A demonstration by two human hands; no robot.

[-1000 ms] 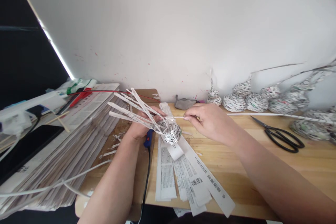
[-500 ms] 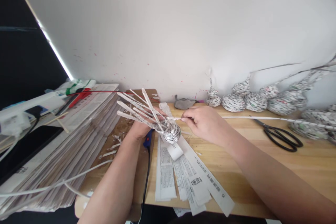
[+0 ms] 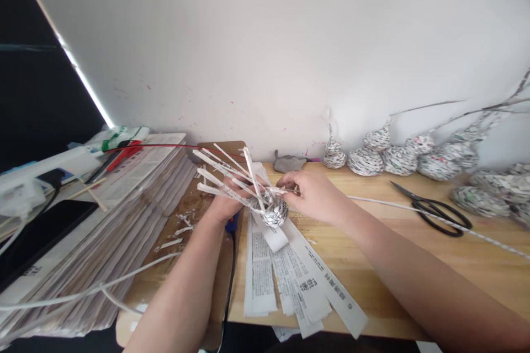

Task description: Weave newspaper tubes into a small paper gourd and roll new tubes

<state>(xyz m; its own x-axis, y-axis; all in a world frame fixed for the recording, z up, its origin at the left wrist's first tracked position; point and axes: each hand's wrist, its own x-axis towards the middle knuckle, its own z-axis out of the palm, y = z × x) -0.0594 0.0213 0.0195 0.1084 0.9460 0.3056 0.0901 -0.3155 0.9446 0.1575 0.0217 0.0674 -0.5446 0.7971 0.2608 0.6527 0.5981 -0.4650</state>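
Observation:
A small woven newspaper ball (image 3: pixel 275 214) with several paper spokes (image 3: pixel 219 168) fanning out to the upper left is held above the table. My left hand (image 3: pixel 228 198) grips it from behind and the left, its fingers partly hidden by the spokes. Close to the ball's right side, my right hand (image 3: pixel 304 188) pinches a long rolled paper strand (image 3: pixel 385 202), which passes behind my forearm and runs off to the right. Below the ball lie flat printed newspaper strips (image 3: pixel 306 281).
Black scissors (image 3: pixel 439 212) lie at the right. Finished woven gourd shapes (image 3: pixel 366 160) line the wall. A newspaper stack (image 3: pixel 136 220) with a phone (image 3: pixel 53 234) fills the left. A blue-handled tool (image 3: pixel 232 224) with a black cord lies beside my left wrist.
My right hand has moved slightly left, closer to the woven ball. The strand's trailing part has swung down and now crosses the scissors. The ball and spokes have shifted slightly right.

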